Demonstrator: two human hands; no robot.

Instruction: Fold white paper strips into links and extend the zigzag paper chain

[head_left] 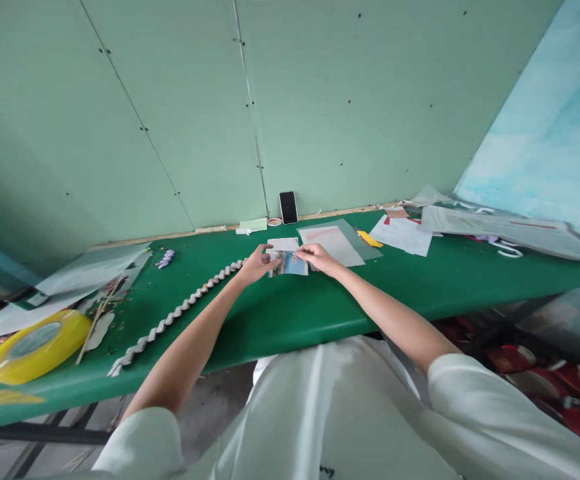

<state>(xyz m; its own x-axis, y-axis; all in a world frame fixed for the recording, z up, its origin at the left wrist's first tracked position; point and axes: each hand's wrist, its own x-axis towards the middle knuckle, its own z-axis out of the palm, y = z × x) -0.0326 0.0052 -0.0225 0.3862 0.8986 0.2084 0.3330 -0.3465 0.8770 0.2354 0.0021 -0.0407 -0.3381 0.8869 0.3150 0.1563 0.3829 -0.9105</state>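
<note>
A small printed paper with blue and grey patches (pixel 295 265) is held between my two hands, over the green table (pixel 280 320). My left hand (pixel 259 264) pinches its left side, thumb pointing right. The fingers of my right hand (pixel 319 257) are closed on its upper right edge. Just behind the printed paper lies a small white paper (pixel 283 244). A long braided pale strip (pixel 185 308) runs from beside my left hand toward the table's front left edge.
A phone (pixel 288 207) leans on the wall behind a tape roll (pixel 274 221). Pale sheets (pixel 333 245) and a yellow cutter (pixel 369 239) lie to the right, with more papers beyond. A big yellow tape roll (pixel 36 347) and thin sticks are at the left.
</note>
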